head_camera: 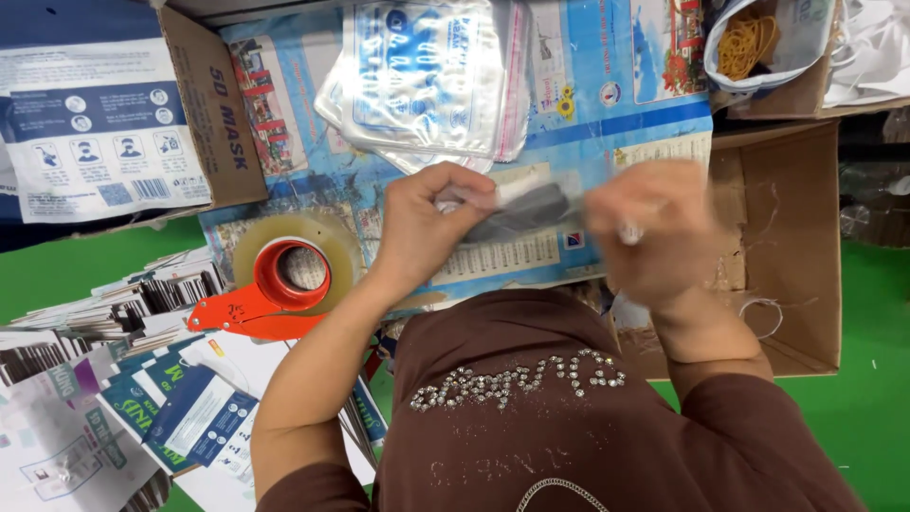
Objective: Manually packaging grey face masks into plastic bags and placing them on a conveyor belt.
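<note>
A dark grey folded mask (526,210) in a clear sleeve is held above the middle of the worktop (607,104), which is covered with blue printed sheets; its left end is pinched between the thumb and fingers of the left hand (422,228); its right end is met by the right hand (645,232), which is blurred, so its grip cannot be told; a stack of clear printed pouches (422,76) is seen just beyond the hands; an orange tape dispenser (270,289) lies near the worktop's left edge; an open cardboard box (791,246) sits at the right edge; a bag of rubber bands (749,43) lies at the far right corner.
</note>
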